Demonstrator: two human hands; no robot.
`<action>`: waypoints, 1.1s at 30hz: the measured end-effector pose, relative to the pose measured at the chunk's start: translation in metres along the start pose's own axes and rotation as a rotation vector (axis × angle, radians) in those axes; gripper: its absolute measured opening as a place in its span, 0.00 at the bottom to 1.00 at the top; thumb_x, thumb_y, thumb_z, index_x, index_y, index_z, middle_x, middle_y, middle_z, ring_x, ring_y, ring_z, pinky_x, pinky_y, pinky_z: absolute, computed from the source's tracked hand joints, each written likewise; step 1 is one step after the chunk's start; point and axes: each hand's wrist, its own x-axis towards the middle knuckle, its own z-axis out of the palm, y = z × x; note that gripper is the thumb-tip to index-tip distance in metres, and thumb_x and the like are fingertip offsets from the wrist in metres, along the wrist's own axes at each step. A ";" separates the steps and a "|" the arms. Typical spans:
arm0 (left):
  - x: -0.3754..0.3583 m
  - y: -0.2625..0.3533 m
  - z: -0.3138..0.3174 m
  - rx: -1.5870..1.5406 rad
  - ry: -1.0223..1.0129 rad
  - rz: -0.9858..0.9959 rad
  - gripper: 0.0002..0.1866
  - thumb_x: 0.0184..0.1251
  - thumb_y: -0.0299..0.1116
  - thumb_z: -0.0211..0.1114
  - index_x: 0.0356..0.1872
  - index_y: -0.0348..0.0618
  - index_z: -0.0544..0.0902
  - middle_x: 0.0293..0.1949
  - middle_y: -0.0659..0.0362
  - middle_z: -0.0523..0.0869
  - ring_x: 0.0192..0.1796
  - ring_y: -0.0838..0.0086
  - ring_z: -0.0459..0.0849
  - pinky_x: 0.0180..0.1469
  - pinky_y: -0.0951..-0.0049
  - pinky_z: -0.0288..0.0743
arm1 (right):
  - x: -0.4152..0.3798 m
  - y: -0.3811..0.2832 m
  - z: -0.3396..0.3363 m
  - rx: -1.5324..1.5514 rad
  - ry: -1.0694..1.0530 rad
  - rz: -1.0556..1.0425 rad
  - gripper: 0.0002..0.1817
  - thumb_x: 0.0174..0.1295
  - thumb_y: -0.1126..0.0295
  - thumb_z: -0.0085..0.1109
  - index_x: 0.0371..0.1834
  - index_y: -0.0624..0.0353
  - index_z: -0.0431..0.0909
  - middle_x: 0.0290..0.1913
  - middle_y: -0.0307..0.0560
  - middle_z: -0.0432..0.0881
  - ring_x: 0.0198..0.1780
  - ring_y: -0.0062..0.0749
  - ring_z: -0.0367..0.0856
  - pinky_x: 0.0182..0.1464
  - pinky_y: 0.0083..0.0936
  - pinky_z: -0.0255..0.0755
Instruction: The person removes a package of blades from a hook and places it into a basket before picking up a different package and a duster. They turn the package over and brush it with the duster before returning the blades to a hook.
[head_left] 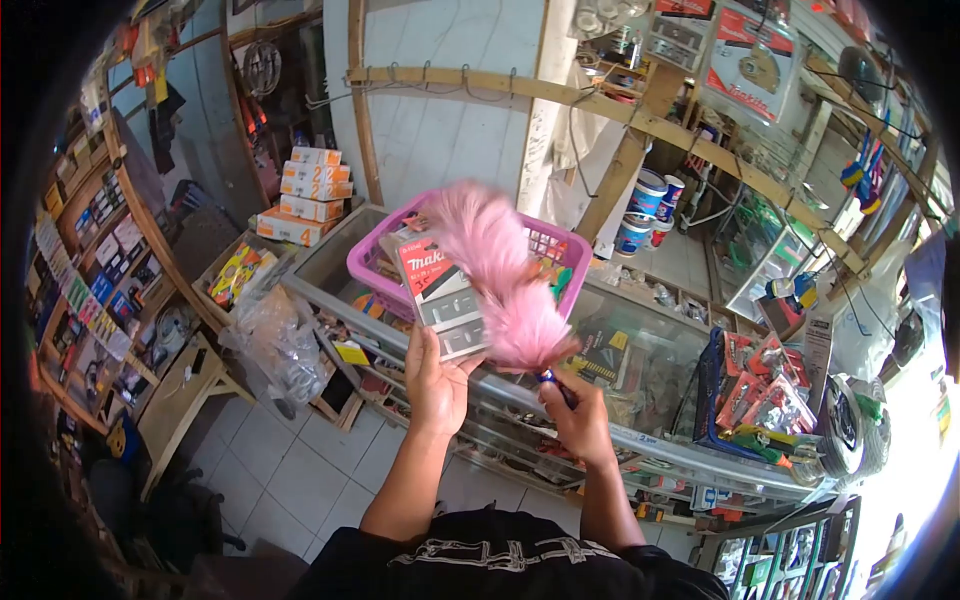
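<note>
Hardware shop counter: dusting a blade pack.
Left hand [437, 385] grasps the pack [440, 293] above the pink basket [560, 250]; right hand [578, 415] clenches the duster [500, 275]; light strokes suit.

Both hands are raised ahead, left hand [435, 385] palm-up and cupped, right hand [580, 420] fisted closed.

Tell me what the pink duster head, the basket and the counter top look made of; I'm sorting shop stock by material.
Pink duster: soft fluffy fibres, feather or synthetic, unclear. Purple basket: moulded plastic, with lattice walls. Counter top: clear glass, goods showing through, edged with a metal-looking rail.
</note>
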 end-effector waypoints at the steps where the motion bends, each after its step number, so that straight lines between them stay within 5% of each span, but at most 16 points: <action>1: 0.003 -0.010 -0.016 0.052 0.016 0.004 0.21 0.90 0.42 0.57 0.73 0.45 0.72 0.63 0.54 0.84 0.64 0.65 0.86 0.66 0.55 0.84 | 0.000 0.010 -0.005 -0.029 -0.055 -0.026 0.08 0.77 0.72 0.64 0.46 0.67 0.86 0.31 0.34 0.80 0.34 0.13 0.70 0.36 0.20 0.65; 4: 0.011 -0.029 -0.033 0.126 0.034 0.001 0.22 0.91 0.45 0.56 0.74 0.46 0.71 0.64 0.54 0.84 0.64 0.64 0.86 0.64 0.53 0.86 | -0.003 0.007 -0.011 -0.113 -0.011 -0.167 0.12 0.76 0.70 0.65 0.55 0.66 0.86 0.29 0.41 0.77 0.33 0.21 0.68 0.36 0.26 0.69; 10: 0.009 -0.030 -0.007 0.203 -0.045 0.039 0.18 0.92 0.40 0.52 0.69 0.41 0.74 0.64 0.56 0.84 0.61 0.70 0.87 0.63 0.60 0.87 | -0.008 0.013 -0.018 -0.027 0.036 -0.025 0.16 0.73 0.70 0.69 0.60 0.65 0.87 0.31 0.43 0.81 0.35 0.21 0.72 0.40 0.26 0.72; 11: 0.004 -0.027 -0.012 0.217 -0.105 -0.033 0.18 0.92 0.40 0.53 0.69 0.39 0.75 0.59 0.60 0.85 0.57 0.76 0.86 0.60 0.69 0.83 | -0.010 0.013 -0.021 -0.033 0.086 0.007 0.16 0.73 0.70 0.70 0.60 0.65 0.87 0.31 0.43 0.81 0.35 0.21 0.72 0.40 0.26 0.73; 13: 0.006 -0.028 -0.019 0.340 -0.171 -0.068 0.20 0.91 0.41 0.55 0.71 0.38 0.75 0.61 0.59 0.85 0.58 0.76 0.86 0.62 0.69 0.83 | -0.007 0.000 -0.026 -0.044 0.185 0.069 0.16 0.72 0.71 0.70 0.59 0.66 0.88 0.32 0.43 0.81 0.35 0.21 0.72 0.40 0.26 0.73; 17: 0.004 -0.024 -0.025 0.495 -0.321 -0.120 0.22 0.91 0.41 0.55 0.75 0.39 0.75 0.55 0.64 0.86 0.49 0.85 0.84 0.50 0.80 0.78 | -0.005 -0.010 -0.040 -0.057 0.131 -0.121 0.09 0.77 0.70 0.65 0.44 0.67 0.86 0.27 0.32 0.76 0.30 0.13 0.67 0.31 0.21 0.61; 18: 0.004 -0.022 -0.027 0.522 -0.353 -0.156 0.23 0.91 0.42 0.56 0.75 0.39 0.75 0.54 0.65 0.87 0.47 0.87 0.83 0.48 0.81 0.76 | -0.004 -0.010 -0.040 -0.060 0.170 -0.066 0.10 0.75 0.69 0.67 0.49 0.67 0.86 0.29 0.36 0.79 0.32 0.15 0.69 0.35 0.22 0.65; 22: 0.002 -0.024 -0.016 0.489 -0.276 -0.119 0.23 0.92 0.37 0.54 0.77 0.36 0.75 0.40 0.73 0.77 0.38 0.90 0.65 0.42 0.82 0.60 | -0.002 -0.013 -0.046 -0.139 0.174 -0.003 0.16 0.72 0.69 0.70 0.58 0.68 0.87 0.33 0.43 0.84 0.36 0.19 0.73 0.41 0.25 0.73; 28: 0.005 -0.025 -0.011 0.459 -0.216 -0.012 0.22 0.92 0.37 0.53 0.76 0.36 0.76 0.52 0.67 0.85 0.42 0.86 0.77 0.45 0.84 0.69 | -0.003 -0.004 -0.037 -0.103 0.209 0.006 0.16 0.72 0.69 0.70 0.58 0.67 0.87 0.33 0.41 0.83 0.35 0.19 0.72 0.40 0.25 0.72; 30: 0.007 -0.022 -0.014 0.350 -0.213 -0.061 0.22 0.91 0.39 0.54 0.75 0.37 0.75 0.56 0.60 0.86 0.50 0.77 0.84 0.52 0.72 0.79 | -0.006 0.001 -0.042 -0.146 0.091 -0.095 0.16 0.73 0.69 0.70 0.58 0.67 0.87 0.33 0.41 0.83 0.35 0.19 0.72 0.40 0.25 0.72; 33: 0.012 -0.017 -0.006 0.187 -0.176 -0.133 0.21 0.90 0.41 0.55 0.72 0.39 0.72 0.61 0.53 0.87 0.60 0.64 0.91 0.60 0.55 0.89 | -0.008 0.006 -0.032 -0.010 0.219 0.096 0.15 0.73 0.69 0.70 0.56 0.69 0.87 0.33 0.41 0.82 0.35 0.18 0.72 0.39 0.24 0.71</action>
